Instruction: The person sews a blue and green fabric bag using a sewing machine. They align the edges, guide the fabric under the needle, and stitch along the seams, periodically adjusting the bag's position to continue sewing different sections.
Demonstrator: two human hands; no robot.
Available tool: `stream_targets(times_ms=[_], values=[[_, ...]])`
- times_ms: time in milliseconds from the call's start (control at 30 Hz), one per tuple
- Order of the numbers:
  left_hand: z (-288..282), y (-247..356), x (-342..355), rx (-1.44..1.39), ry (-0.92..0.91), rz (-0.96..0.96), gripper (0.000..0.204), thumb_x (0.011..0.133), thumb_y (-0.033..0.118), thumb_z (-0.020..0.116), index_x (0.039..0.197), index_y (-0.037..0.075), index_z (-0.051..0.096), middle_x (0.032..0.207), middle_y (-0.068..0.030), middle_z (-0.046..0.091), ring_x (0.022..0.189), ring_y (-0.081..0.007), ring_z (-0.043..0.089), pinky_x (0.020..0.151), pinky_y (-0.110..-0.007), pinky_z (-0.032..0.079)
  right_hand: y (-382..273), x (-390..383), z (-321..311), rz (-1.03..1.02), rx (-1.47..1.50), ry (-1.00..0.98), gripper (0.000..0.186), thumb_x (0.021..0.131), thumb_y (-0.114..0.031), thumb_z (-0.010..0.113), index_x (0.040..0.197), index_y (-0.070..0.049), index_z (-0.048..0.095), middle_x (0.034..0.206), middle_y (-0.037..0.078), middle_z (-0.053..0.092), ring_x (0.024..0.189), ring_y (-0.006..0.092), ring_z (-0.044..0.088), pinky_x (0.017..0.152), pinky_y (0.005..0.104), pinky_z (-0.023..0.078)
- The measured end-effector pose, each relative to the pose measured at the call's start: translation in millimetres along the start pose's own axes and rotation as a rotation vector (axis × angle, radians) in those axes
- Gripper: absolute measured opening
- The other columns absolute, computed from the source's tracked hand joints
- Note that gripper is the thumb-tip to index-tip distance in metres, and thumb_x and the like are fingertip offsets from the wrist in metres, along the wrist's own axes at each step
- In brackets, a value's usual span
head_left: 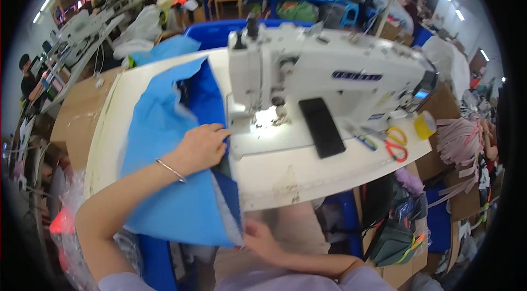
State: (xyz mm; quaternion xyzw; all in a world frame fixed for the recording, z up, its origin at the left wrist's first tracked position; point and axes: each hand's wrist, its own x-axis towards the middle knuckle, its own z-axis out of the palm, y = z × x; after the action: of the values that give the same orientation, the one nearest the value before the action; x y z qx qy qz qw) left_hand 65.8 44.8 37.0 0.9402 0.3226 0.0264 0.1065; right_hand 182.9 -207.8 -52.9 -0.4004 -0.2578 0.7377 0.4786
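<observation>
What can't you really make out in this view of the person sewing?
- Needle area of the sewing machine, head view: washed out by lamp glare.
- Right hand: fingers tucked under the blue fabric edge.
- Left hand: palm flat on the fabric, hiding what lies beneath.
- Phone screen: dark.

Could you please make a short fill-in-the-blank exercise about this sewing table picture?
1. The left hand presses flat on the ____ fabric sheet.
2. The right hand grips that sheet's lower ____.
3. The black flat phone lies on the white ____ machine.
4. The scissors with red handles lie to the phone's ____.

Missing words: blue; edge; sewing; right
</observation>
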Motion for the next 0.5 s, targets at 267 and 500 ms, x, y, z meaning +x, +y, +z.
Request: stream_targets(times_ms=[267,500], values=[[28.7,7.4,-21.9,-0.058,0.159,0.12,0.078,0.092,0.039,0.068,0.152,0.0,0.038,0.157,-0.0222,0.039,0.145,-0.0402,0.038,0.12,-0.05,0.031,1.0,-18.7,2.8,-0.42,0.007,0.168,0.026,0.085,0.014,0.063,0.101,-0.003,0.053,0.101,0.004,0.06,0.091,0.0088,0.06,0.079,0.0253,0.051],[34.9,-1.9,18.5,-0.009,0.166,0.164,0.094,0.085,0.052,0.074,0.15,-0.004,0.037,0.153,-0.0278,0.04,0.141,-0.0428,0.041,0.118,-0.049,0.033,-51.5,-13.1,-20.4,-0.534,-0.58,0.131,0.022,0.087,0.01,0.061,0.107,0.001,0.059,0.081,0.012,0.062,0.064,0.0176,0.064,0.059,0.031,0.051]])
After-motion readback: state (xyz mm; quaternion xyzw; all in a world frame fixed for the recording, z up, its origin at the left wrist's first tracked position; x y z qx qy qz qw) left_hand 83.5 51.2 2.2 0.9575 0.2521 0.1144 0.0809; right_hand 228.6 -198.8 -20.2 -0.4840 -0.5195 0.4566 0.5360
